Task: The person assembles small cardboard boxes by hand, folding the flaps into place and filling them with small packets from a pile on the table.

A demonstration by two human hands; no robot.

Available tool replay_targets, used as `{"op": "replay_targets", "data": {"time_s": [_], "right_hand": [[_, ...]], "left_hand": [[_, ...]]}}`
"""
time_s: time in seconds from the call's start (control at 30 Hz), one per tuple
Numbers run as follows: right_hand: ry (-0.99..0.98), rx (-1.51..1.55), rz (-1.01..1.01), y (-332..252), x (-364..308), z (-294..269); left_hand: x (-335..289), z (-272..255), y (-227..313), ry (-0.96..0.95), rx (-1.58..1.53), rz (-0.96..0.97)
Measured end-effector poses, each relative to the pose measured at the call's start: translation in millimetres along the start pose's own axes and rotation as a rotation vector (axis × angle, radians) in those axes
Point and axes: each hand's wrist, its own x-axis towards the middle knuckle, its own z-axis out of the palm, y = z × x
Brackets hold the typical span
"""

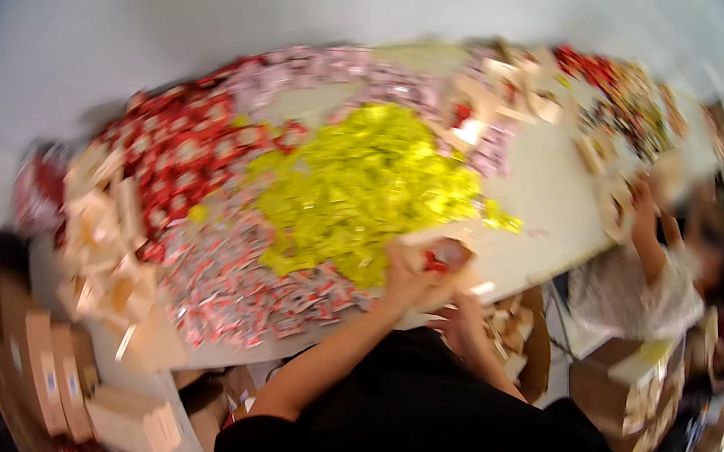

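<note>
Over the table's near edge I hold a small tan paper bag [471,277], its mouth open and something red visible inside. My left hand [407,277] is closed around the bag's left side. Just below the bag is my right hand [466,325], close to its lower end; motion blur hides whether its fingers grip it. Beyond the bag a big heap of shiny yellow packets [366,192] covers the middle of the table. Left of that heap lie small grey-and-red packets [229,278], with red packets [182,150] behind them and pale pink packets [301,71] at the back.
Open tan paper bags [96,233] line the table's left end, and others [479,101] stand right of the heap. Flat tan stacks [133,419] and brown cartons [36,359] are at lower left. A person [641,278] works at the right, near a carton [624,383].
</note>
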Motion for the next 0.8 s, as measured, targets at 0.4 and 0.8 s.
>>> {"op": "replay_targets", "data": {"time_s": [0.4,0.8], "right_hand": [[0.271,-0.105,-0.326,-142,247,-213],[0.173,-0.187,-0.286,-69,237,-41]], "left_hand": [[-37,-182,67,-0.246,-0.416,-0.419],[-65,-595,139,0.897,0.333,0.017]]}}
